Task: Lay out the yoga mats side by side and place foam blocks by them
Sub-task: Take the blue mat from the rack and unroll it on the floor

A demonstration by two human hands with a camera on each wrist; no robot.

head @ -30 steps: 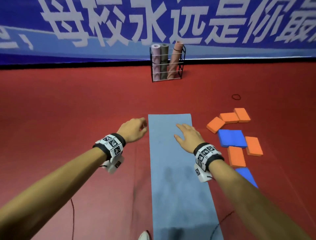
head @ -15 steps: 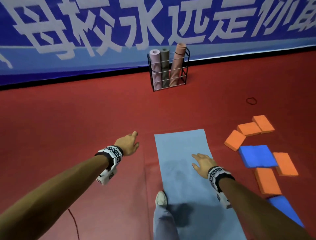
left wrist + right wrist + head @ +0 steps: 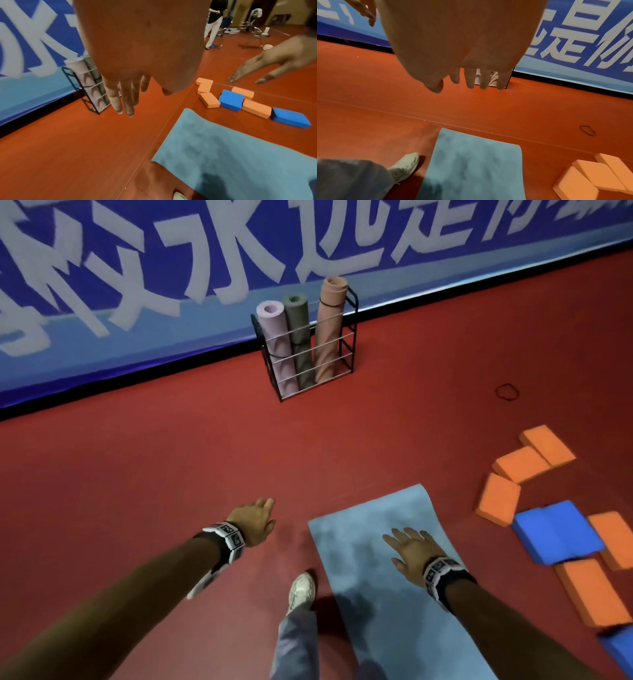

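Observation:
A light blue yoga mat (image 3: 383, 577) lies unrolled on the red floor, also in the left wrist view (image 3: 231, 155) and right wrist view (image 3: 471, 166). My right hand (image 3: 409, 549) hovers above it, fingers straight, holding nothing (image 3: 471, 75). My left hand (image 3: 255, 520) hangs open over bare floor left of the mat (image 3: 125, 97). Three rolled mats, pink (image 3: 277, 347), grey-green (image 3: 299, 337) and tan (image 3: 327, 330), stand in a black wire rack (image 3: 346, 361) by the wall. Orange blocks (image 3: 522, 463) and blue foam blocks (image 3: 555, 532) lie scattered right of the mat (image 3: 231, 100).
A blue banner (image 3: 171, 285) runs along the far wall. A dark elastic loop (image 3: 507, 392) lies on the floor right of the rack. My foot in a white shoe (image 3: 301, 590) stands at the mat's left edge. Another person (image 3: 213, 23) and equipment stand far off.
I have risen and stepped forward: both hands lifted away from the mat's far end and drew back, and my foot came into view beside the mat. The rack looks nearer.

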